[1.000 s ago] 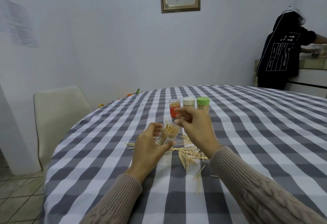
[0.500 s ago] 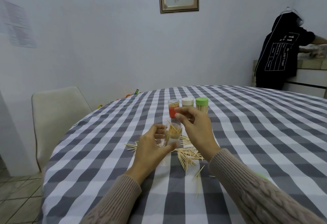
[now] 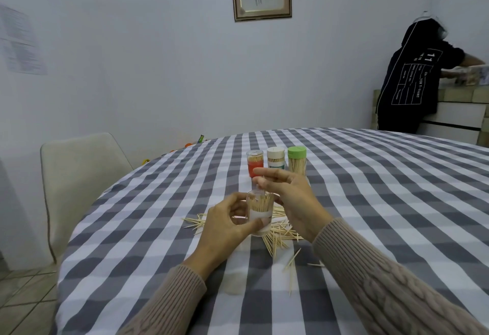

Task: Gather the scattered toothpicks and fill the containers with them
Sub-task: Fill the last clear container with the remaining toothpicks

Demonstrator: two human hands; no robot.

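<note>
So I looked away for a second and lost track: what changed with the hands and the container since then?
The clear container, tilted in the left hand a second ago, now stands upright, still gripped. The right hand stayed just above its mouth, still pinching a toothpick that points down into it. The loose toothpicks on the tablecloth and the three capped containers behind have not moved.

left hand (image 3: 225, 231): bare, tan ribbed-knit sleeve cuff | right hand (image 3: 289, 202): bare, tan sleeve, cable-knit pattern along the forearm
</note>
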